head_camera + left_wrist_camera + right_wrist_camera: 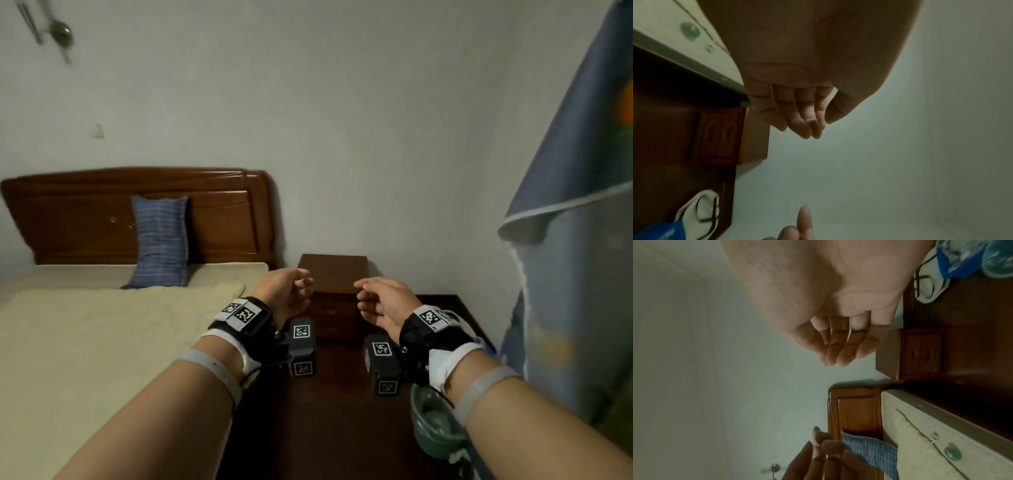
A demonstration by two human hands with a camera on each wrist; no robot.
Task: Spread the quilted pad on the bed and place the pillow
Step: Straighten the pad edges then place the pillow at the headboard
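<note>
A cream, fleecy quilted pad (85, 329) lies spread flat over the mattress of the wooden-headboard bed (219, 202), its far edge stopping short of the headboard. A blue, thin-striped rectangular pillow (159, 241) stands on end, apparently leaning against the headboard, its lower edge at the pad's far edge.

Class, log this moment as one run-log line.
pad: spread on bed | pillow: upright against headboard | left hand: empty | right hand: empty

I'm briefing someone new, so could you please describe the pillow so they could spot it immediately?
Find the dark wooden headboard at the end of the bed. The pillow stands upright against it, the only blue, thin-striped thing among cream bedding.
</note>
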